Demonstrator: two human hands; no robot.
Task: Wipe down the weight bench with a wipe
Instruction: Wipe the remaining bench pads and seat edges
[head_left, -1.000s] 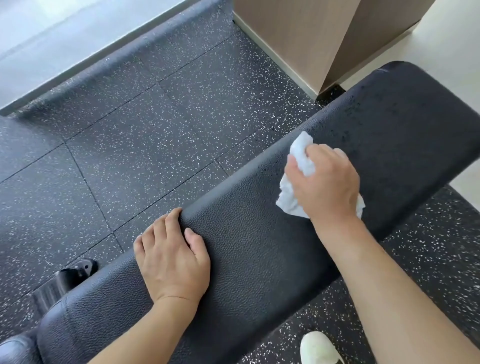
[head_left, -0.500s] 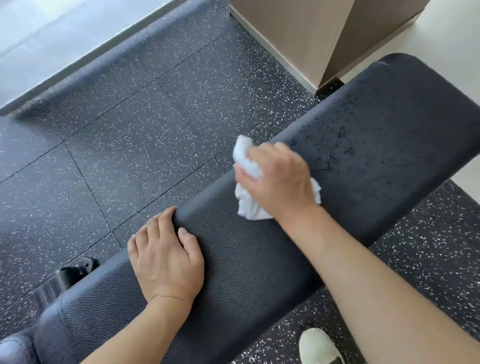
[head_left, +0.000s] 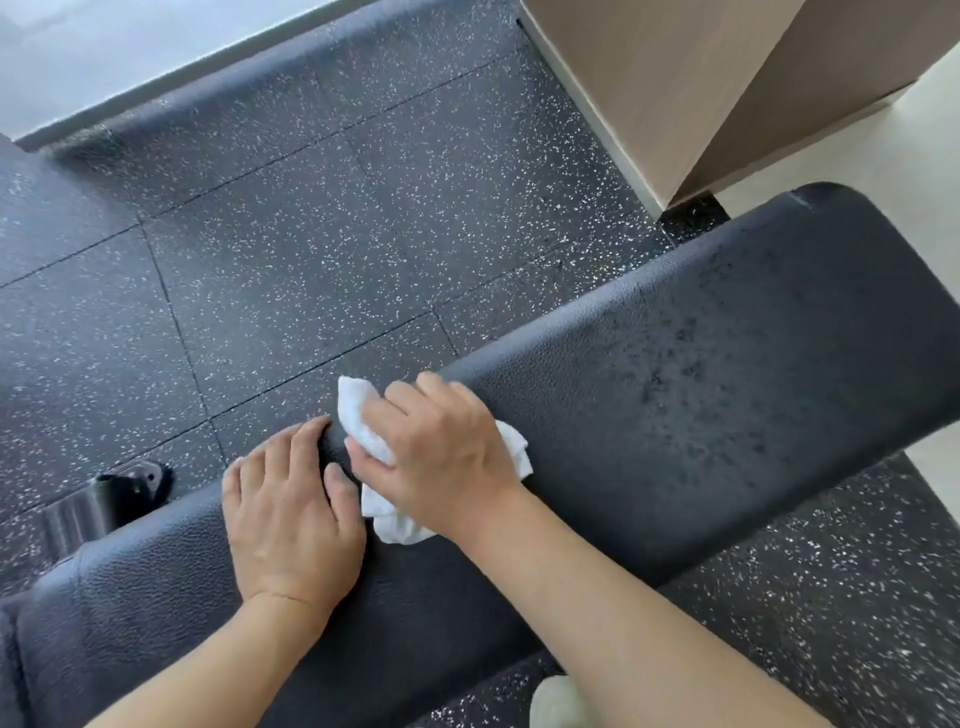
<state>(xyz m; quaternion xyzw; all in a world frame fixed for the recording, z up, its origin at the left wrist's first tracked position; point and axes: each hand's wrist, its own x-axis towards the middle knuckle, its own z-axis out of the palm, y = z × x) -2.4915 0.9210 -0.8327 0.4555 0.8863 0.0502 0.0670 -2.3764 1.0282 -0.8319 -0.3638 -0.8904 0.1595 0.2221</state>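
Sliding from two o'clock, the right hand, clutching the crumpled wipe, now nearly meets the flat, relaxed left hand on the weight bench. Damp speckles mark the two-o'clock end; seven o'clock looks unwiped.

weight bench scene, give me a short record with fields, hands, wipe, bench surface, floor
left hand: flat on the bench pad, fingers at its far edge
right hand: presses the wipe onto the pad, close beside the left hand
weight bench: black textured pad, dark damp-looking speckles on the far part
floor: dark speckled rubber tiles
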